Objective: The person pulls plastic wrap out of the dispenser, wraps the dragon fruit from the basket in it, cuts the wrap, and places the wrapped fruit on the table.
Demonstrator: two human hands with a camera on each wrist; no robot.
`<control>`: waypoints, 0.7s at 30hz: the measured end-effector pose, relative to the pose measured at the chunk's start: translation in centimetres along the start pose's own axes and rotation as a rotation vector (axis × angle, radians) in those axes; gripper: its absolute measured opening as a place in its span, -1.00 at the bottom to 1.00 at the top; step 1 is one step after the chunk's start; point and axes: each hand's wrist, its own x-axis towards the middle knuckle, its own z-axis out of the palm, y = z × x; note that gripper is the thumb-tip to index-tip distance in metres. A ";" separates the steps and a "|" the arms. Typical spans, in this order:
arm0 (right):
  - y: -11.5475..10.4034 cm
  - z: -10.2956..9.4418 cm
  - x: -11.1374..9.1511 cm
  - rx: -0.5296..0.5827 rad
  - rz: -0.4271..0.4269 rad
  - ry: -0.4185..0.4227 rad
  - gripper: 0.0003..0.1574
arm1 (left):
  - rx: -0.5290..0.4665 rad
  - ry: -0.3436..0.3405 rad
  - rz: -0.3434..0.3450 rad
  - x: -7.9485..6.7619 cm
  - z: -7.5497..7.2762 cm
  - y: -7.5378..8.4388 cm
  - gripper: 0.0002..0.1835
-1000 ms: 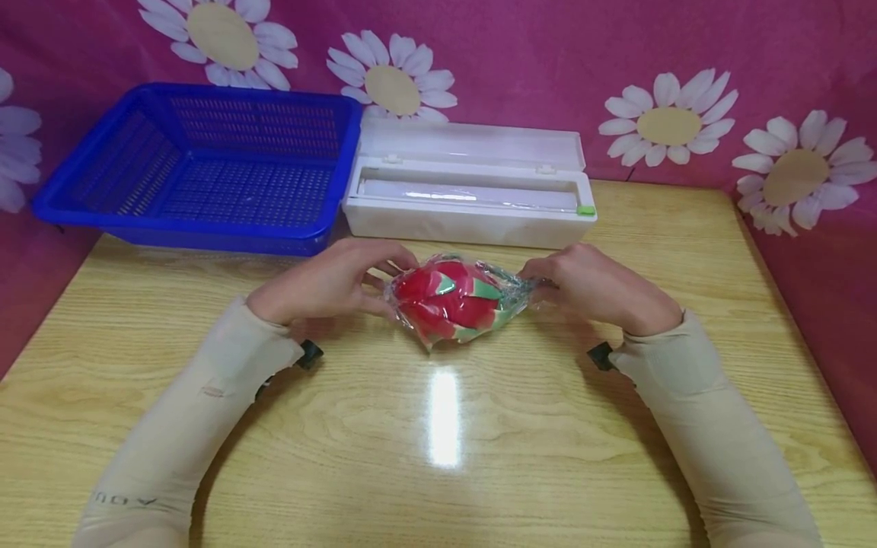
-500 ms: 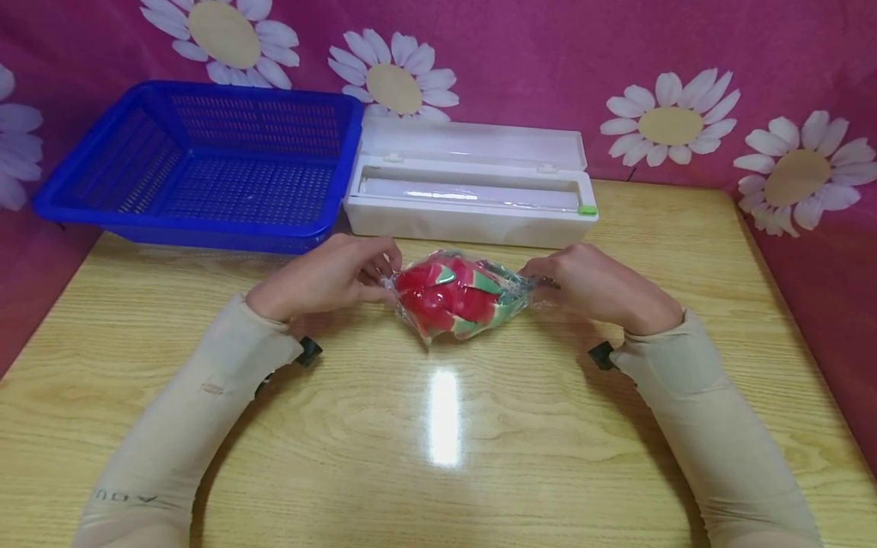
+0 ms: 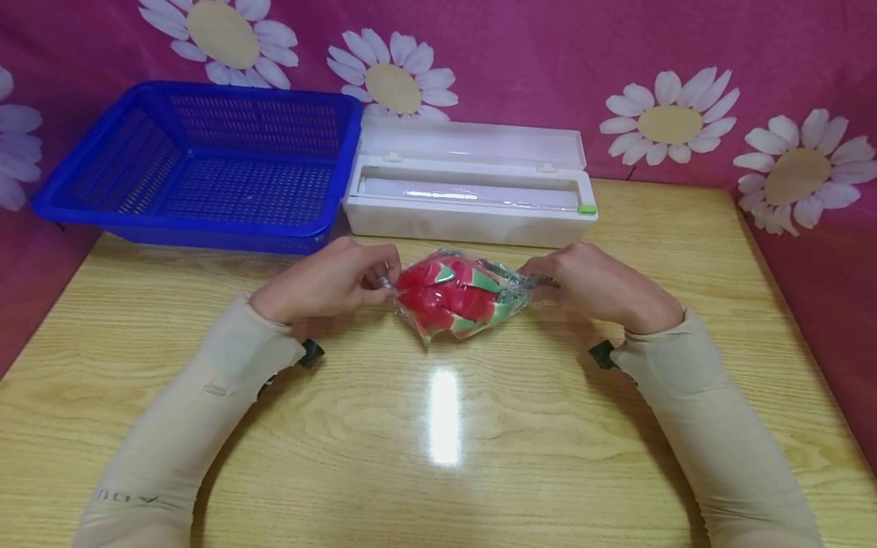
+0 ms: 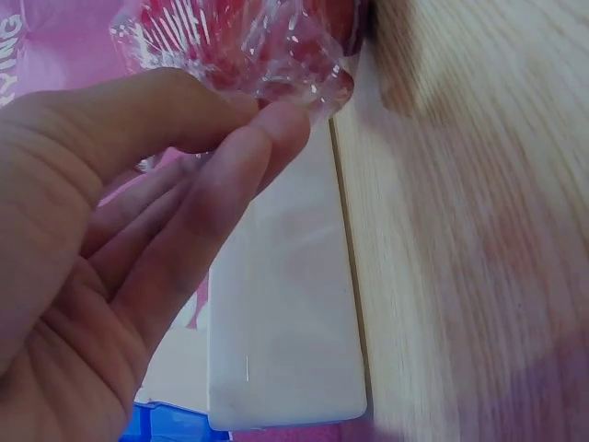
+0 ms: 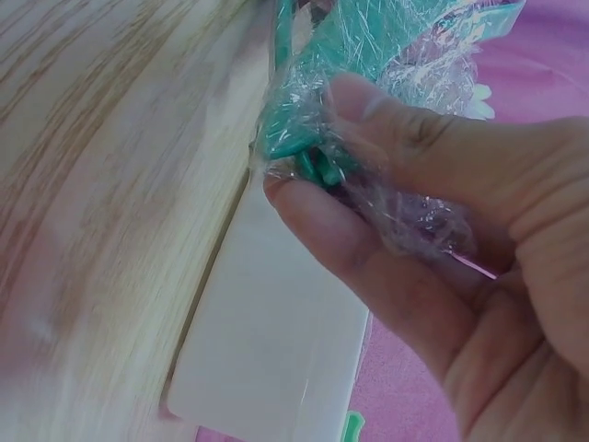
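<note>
A red dragon fruit (image 3: 455, 297) with green-tipped scales, wrapped in clear plastic film, is held between both hands over the table. On its left, my left hand (image 3: 329, 278) pinches the gathered film between thumb and fingertips; the left wrist view shows the crinkled film (image 4: 294, 55) at those fingertips. My right hand (image 3: 596, 285) grips the other end, where green leaf tips (image 5: 322, 161) stick out under bunched film between thumb and index finger. Whether the fruit's underside touches the table cannot be made out.
Behind the hands stands a white film dispenser box (image 3: 473, 224) with its lid raised and a roll (image 3: 466, 194) inside. A blue plastic basket (image 3: 205, 236) sits at its left. A pink flowered backdrop (image 3: 521, 61) rises behind the wooden table (image 3: 548, 457).
My left fingers have drawn together from a spread touch at the fruit's end to a pinch on the film, slightly further left. The right hand stays nearly still.
</note>
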 end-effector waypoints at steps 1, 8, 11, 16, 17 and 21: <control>0.0 0.0 0.0 -0.002 -0.003 0.004 -0.56 | 0.006 0.003 0.007 0.0 0.0 0.0 -0.90; 0.2 -0.2 -0.2 0.085 0.023 0.035 -0.54 | 0.089 0.030 0.047 0.0 -0.1 0.1 -0.89; 0.2 -0.4 -0.3 0.114 0.063 0.034 -0.58 | 0.117 0.042 0.058 0.0 -0.1 0.1 -0.82; 0.2 -0.7 -0.5 0.118 0.046 0.029 -0.52 | 0.111 0.067 0.061 0.0 0.1 -0.1 -0.78; 0.2 -0.8 -0.5 0.115 0.040 0.025 -0.49 | 0.109 0.072 0.061 0.0 0.1 -0.1 -0.78; 0.2 -1.0 -0.7 0.123 0.038 -0.007 -0.44 | 0.103 0.080 0.065 0.0 0.1 -0.3 -0.76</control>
